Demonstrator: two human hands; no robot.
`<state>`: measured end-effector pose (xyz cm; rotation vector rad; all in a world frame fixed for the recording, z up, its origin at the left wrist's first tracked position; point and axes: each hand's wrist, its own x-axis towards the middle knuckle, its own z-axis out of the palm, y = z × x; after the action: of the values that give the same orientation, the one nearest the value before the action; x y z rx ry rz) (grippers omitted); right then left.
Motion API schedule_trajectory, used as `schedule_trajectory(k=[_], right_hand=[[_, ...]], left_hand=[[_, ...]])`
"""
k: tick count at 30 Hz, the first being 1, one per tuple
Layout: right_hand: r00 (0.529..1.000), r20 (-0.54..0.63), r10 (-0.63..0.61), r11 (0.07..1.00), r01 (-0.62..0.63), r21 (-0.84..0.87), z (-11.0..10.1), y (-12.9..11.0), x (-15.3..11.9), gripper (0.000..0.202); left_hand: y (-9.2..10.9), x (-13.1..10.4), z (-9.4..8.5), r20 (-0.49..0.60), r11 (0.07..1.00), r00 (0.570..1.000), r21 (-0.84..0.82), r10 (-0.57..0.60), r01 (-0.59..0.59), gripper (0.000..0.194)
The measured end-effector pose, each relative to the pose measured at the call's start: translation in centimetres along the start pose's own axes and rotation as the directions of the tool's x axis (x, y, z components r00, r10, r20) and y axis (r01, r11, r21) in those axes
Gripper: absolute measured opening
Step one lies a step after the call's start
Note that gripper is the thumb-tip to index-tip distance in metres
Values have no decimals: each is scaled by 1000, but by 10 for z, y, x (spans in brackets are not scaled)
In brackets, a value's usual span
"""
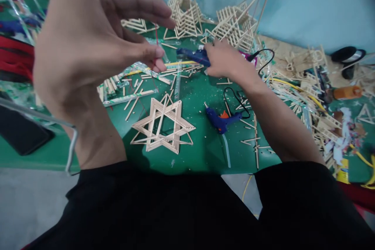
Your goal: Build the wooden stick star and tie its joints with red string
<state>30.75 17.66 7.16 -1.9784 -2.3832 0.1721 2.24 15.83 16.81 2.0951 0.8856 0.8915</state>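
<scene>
My left hand [99, 27] is raised high at the left, its thumb and a finger pinched on a thin red string [156, 33]. The thumb and upper fingers stand apart. Over the back of the table, my right hand [224, 60] is closed round a dark blue tool [193, 55], whose exact kind is unclear. Below and between the hands lies a star-shaped frame of stacked wooden sticks [177, 119]. A blue glue gun [221, 120] with an orange trigger rests to its right, a clear glue stick trailing from it.
Stick-built lanterns [187, 15] stand along the wall. Loose sticks [134, 101] and plastic wrappers litter the green table [190, 160]. A dark phone [23, 129] lies left, an orange bottle [347, 92] right. A black cord [268, 50] and yellow cables cross the right side.
</scene>
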Motion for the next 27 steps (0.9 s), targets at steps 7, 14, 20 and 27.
schedule_trajectory(k=[7,14,20,27], right_hand=[[957,165,-238,953,196,233,-66,-12,-43,61],[934,157,-321,873,227,431,-53,-31,-61,64],[933,94,-349,833,263,487,-43,-33,-57,56],[883,-55,-467,640,380,668,-38,-25,-48,28]], left_hand=[[-2,2,1,56,1000,998,-20,-12,13,50],[15,8,9,136,989,982,88,-129,118,50],[9,14,9,219,984,960,84,-173,158,51],[2,15,7,197,981,961,63,-193,184,40]])
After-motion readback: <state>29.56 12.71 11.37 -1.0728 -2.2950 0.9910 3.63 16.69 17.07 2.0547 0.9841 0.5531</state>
